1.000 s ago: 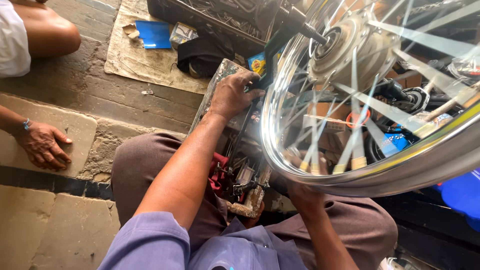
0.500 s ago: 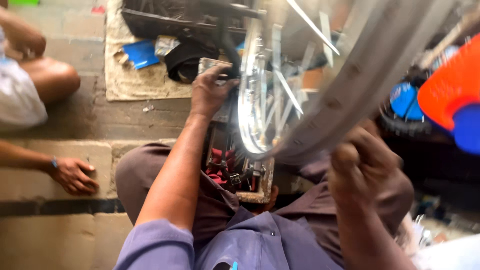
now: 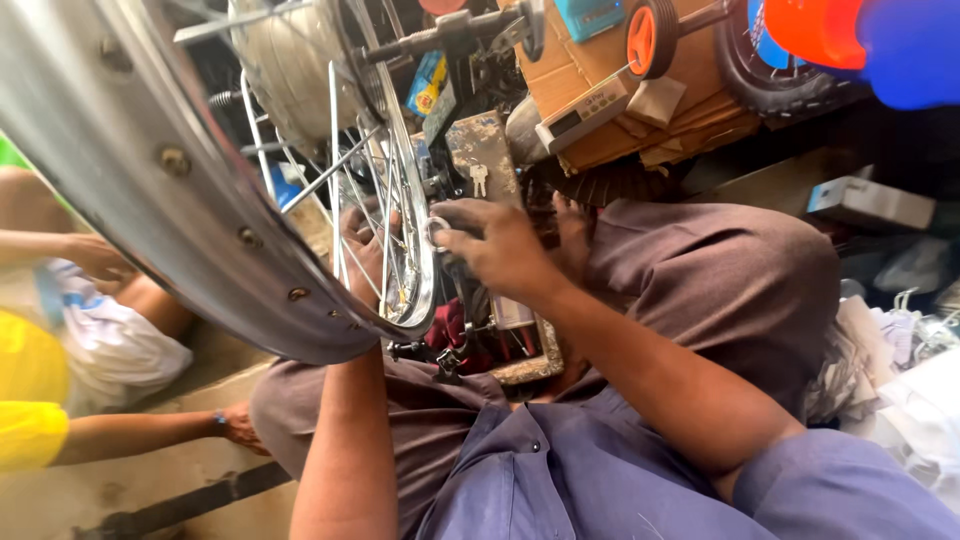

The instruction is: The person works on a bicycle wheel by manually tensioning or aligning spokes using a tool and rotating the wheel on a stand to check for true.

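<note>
A spoked metal wheel (image 3: 150, 190) with a shiny rim and a pale hub (image 3: 290, 70) fills the upper left, standing on edge over my lap. My left hand (image 3: 362, 252) shows through the spokes and grips the rim's lower edge. My right hand (image 3: 500, 248) is closed on a small shiny metal tool (image 3: 437, 232), which it holds against the rim beside the left hand. Both forearms reach up from the bottom of the view.
An open toolbox with red-handled tools (image 3: 470, 335) sits between my knees. Cardboard boxes (image 3: 600, 90), an orange toy wheel (image 3: 648, 35) and a bunch of keys (image 3: 478, 178) lie beyond. Another person's hand (image 3: 240, 428) rests on the floor at left. Crumpled white bags (image 3: 900, 370) lie at right.
The wheel has swung from the right side of the view to the upper left. My right hand left the outer rim and now holds a small tool at the rim's lower edge.
</note>
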